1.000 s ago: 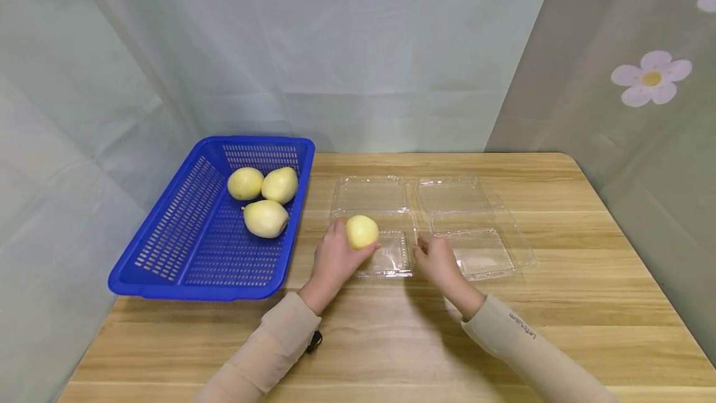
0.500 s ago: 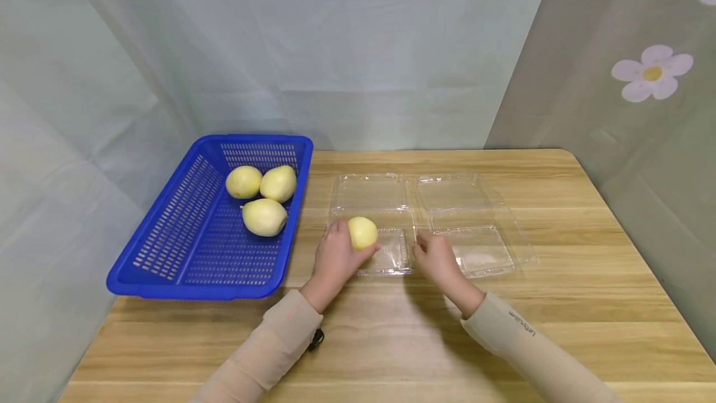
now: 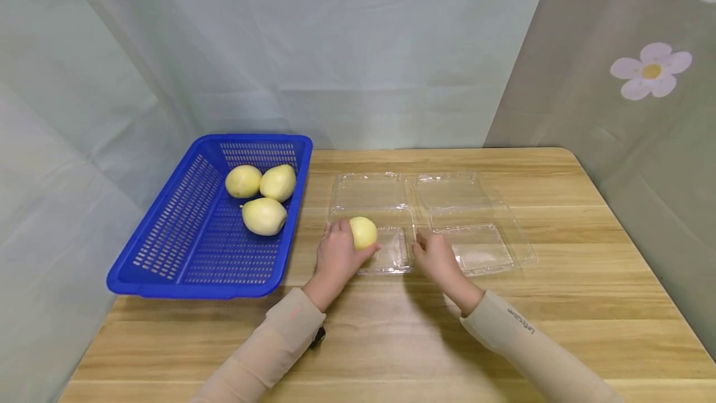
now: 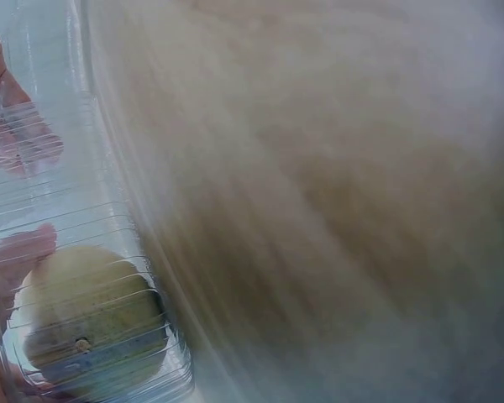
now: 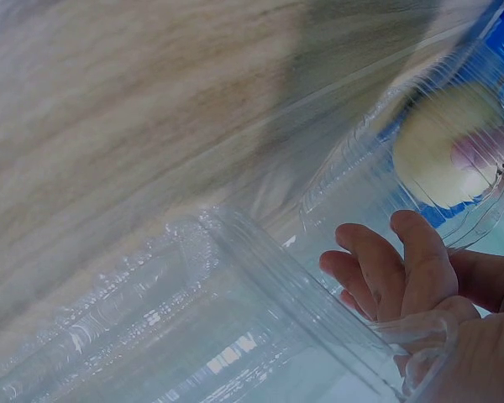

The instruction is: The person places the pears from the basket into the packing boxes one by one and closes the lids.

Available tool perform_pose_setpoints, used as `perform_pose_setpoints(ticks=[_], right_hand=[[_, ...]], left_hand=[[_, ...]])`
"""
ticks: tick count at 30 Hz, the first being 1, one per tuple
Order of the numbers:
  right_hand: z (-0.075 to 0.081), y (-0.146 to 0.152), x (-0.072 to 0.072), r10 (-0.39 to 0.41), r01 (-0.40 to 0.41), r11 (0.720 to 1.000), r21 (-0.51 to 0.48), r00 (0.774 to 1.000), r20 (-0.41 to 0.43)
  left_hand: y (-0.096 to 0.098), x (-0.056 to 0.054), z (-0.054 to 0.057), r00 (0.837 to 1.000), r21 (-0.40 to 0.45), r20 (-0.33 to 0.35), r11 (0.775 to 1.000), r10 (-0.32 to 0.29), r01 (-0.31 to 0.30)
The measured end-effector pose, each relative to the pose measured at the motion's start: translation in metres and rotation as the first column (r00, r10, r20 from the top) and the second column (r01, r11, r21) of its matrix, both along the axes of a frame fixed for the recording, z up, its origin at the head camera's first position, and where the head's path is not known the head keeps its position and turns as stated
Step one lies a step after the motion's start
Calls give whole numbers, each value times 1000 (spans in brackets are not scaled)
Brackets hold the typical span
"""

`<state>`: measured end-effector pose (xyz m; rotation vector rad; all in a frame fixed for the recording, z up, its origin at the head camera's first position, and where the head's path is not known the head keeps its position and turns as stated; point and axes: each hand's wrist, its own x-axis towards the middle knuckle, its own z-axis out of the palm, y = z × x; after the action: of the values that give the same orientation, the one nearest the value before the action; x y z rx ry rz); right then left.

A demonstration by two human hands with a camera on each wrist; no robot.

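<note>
My left hand (image 3: 337, 260) grips a pale yellow pear (image 3: 364, 232) over the base of the left clear plastic clamshell box (image 3: 396, 250), whose lid lies folded back. In the left wrist view the pear (image 4: 92, 323) shows through the ridged plastic, its stem end toward the camera. At that box's right edge, my right hand (image 3: 438, 260) has curled fingers and seems to pinch the rim. The right wrist view has the right hand (image 5: 412, 277) between the two boxes. A second clear clamshell box (image 3: 475, 247) lies opened out to the right.
A blue slotted plastic basket (image 3: 209, 294) stands at the left of the wooden table (image 3: 593, 291). Inside it are three pears (image 3: 264, 216) near its right side. A small black object (image 3: 317, 337) shows beside the left sleeve. Curtains (image 3: 358, 55) hang behind the table.
Very little differs. The pear and my left hand have shifted slightly to the right, while my right hand stays at the box edge. The head view has tilted a little.
</note>
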<state>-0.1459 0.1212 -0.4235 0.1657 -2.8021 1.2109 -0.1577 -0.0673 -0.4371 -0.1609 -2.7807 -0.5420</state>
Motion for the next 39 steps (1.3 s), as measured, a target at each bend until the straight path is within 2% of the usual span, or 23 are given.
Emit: perform_pose_setpoints(ticks=[14, 18, 22, 26, 32, 39], right_hand=[[3, 1, 1, 1, -1, 1000, 0, 1000, 8], [5, 1, 1, -4, 4, 1000, 4, 999, 44], [6, 1, 0, -9, 9, 1000, 6, 996, 84], [6, 0, 2, -20, 20, 1000, 4, 998, 57], [2, -4, 7, -40, 40, 999, -38, 999, -6], [-2, -7, 14, -104, 109, 991, -75, 993, 61]], left_hand=[[1, -1, 1, 999, 2, 44, 1000, -10, 10], [0, 1, 2, 998, 13, 59, 1000, -27, 26], [-1, 2, 2, 997, 21, 45, 998, -56, 55], [-2, 3, 2, 997, 28, 32, 997, -73, 72], [-2, 2, 2, 997, 32, 49, 997, -67, 65], [0, -1, 0, 996, 47, 45, 996, -81, 79]])
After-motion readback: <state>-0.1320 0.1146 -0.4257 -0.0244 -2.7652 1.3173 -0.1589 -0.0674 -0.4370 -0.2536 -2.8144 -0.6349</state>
